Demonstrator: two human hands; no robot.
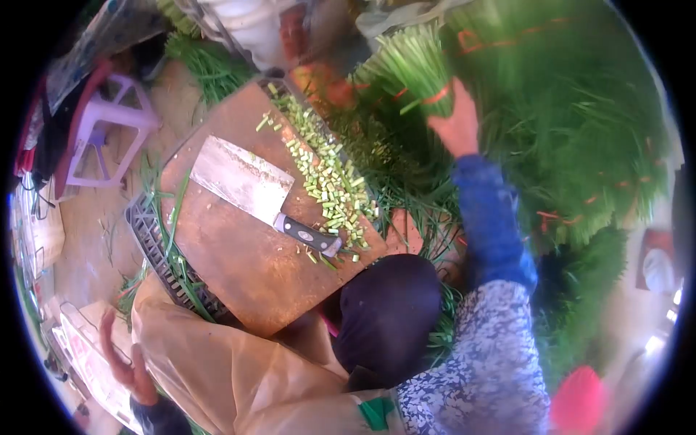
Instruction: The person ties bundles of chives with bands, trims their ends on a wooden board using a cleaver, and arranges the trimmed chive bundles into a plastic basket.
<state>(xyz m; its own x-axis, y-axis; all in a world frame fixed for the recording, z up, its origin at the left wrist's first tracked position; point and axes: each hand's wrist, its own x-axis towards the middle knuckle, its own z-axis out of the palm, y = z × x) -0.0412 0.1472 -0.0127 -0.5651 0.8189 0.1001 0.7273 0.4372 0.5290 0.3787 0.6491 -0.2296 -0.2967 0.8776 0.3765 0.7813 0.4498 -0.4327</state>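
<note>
My right hand (458,123) reaches out to the upper right and grips the cut-end side of a bunch of garlic chives (417,65), tied with an orange band. My left hand (129,366) is at the lower left, raised with fingers apart and nothing in it. A cleaver (243,177) with a black handle lies flat on the brown cutting board (254,283), blade toward the upper left. Short chopped stalk ends (326,177) are strewn along the board's right edge. Neither hand touches the cleaver.
A big pile of banded green bunches (573,123) fills the right side. The board rests on a dark plastic crate (152,232). A purple stool (109,130) stands at upper left, a white bucket (246,29) at the top. Loose leaves litter the floor.
</note>
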